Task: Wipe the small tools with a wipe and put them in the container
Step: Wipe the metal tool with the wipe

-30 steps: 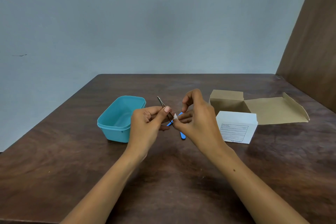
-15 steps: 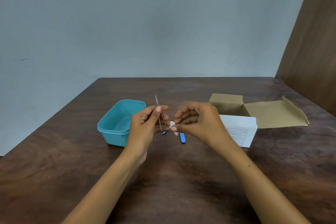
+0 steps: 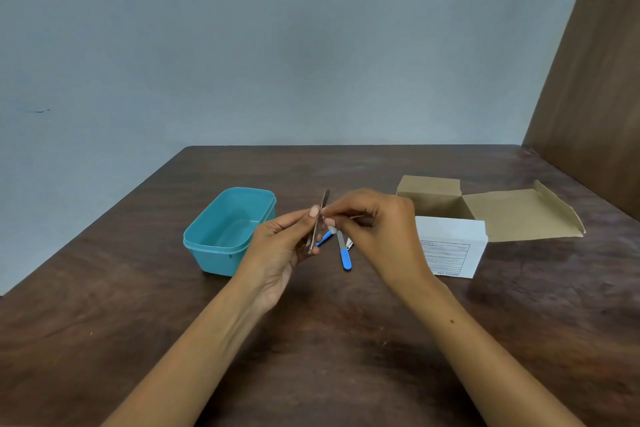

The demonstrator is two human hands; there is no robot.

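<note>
In my left hand (image 3: 284, 246) I hold thin metal tweezers (image 3: 319, 221), nearly upright, tip up and leaning a little to the right, pinched between thumb and fingers. My right hand (image 3: 375, 229) pinches them near the middle; a small white bit of wipe (image 3: 332, 229) shows just under my fingertips, mostly hidden. Below my hands, on the table, lies a file (image 3: 343, 251) with a blue handle, handle end toward me. A second blue-handled tool (image 3: 323, 238) peeks out beside it, mostly covered by my left hand. The tub (image 3: 221, 246) is teal, oblong, open, and stands to the left of my left hand, nothing visible inside.
</note>
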